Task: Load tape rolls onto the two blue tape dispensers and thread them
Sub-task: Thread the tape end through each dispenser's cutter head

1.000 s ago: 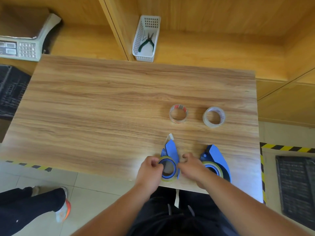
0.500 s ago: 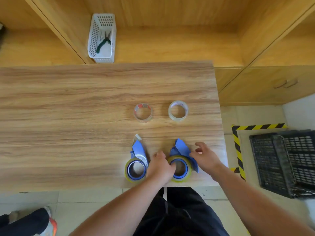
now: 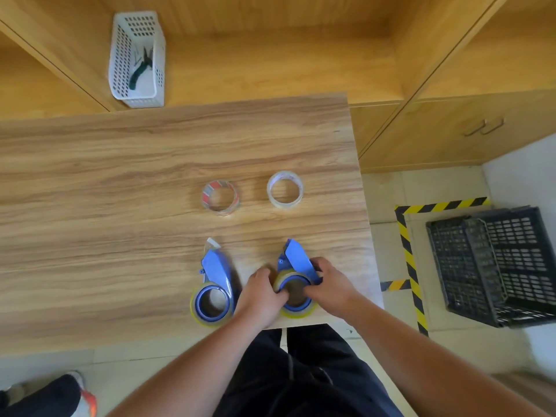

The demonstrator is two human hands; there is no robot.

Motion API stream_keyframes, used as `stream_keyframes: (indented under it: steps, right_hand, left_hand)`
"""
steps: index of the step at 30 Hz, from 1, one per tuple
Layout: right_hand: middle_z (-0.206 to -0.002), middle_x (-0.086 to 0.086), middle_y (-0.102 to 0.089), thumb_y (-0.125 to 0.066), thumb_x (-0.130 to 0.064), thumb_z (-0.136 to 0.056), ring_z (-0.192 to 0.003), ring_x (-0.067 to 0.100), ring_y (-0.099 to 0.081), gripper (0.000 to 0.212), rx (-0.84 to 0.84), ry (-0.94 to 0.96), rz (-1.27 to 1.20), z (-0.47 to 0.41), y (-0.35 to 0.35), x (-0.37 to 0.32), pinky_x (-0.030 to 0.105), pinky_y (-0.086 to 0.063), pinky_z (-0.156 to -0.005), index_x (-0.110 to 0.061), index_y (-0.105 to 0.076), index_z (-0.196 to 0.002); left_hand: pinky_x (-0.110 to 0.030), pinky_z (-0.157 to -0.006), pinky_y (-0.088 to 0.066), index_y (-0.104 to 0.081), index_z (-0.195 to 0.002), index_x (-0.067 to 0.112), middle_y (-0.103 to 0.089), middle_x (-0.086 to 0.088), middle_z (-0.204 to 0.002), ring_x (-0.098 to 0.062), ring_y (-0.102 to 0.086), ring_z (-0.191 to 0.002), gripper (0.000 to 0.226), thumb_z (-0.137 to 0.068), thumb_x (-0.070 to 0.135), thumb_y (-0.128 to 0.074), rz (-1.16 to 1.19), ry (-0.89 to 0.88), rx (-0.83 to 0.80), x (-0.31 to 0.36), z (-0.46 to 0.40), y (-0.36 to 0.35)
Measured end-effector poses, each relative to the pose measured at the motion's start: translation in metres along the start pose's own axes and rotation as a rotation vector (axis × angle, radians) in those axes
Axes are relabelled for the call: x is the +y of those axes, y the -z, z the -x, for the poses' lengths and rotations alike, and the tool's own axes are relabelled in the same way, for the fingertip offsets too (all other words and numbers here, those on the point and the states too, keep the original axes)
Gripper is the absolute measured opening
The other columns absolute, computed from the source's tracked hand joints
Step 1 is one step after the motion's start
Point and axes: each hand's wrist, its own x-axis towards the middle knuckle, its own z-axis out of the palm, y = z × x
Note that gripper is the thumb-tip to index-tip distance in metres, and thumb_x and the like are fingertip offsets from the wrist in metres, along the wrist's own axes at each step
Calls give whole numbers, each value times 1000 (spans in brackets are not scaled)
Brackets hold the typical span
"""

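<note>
Two blue tape dispensers lie near the table's front edge, each with a yellowish roll on its hub. The left dispenser [image 3: 215, 284] lies untouched, a white tape end sticking out at its tip. My left hand [image 3: 261, 296] and my right hand [image 3: 329, 284] both grip the right dispenser [image 3: 296, 263] at its roll, one from each side. Farther back lie two nearly spent rolls: a roll with a red-and-white core [image 3: 220, 196] and a clear roll [image 3: 285, 189].
A white perforated basket [image 3: 137, 60] holding pliers stands on the shelf behind the wooden table [image 3: 120, 191]. A black plastic crate [image 3: 493, 263] sits on the floor to the right inside yellow-black tape. Another person's shoe [image 3: 81, 395] shows at bottom left.
Both hands left the left dispenser and moved to the right one. The right hand, open half a second ago, has closed on it. The camera turned to the right.
</note>
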Motion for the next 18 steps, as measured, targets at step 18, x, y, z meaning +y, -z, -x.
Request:
stream_keyframes:
  steps: [18]
  right_hand:
    - [-90, 1, -77, -60, 2, -87, -82, 19, -70, 38, 147, 171, -434, 30, 21, -19, 33, -55, -77, -28, -67, -109]
  left_hand:
    - [-31, -72, -57, -63, -88, 32, -71, 10, -88, -12, -71, -79, 24, -84, 54, -71, 270, -227, 57, 37, 56, 58]
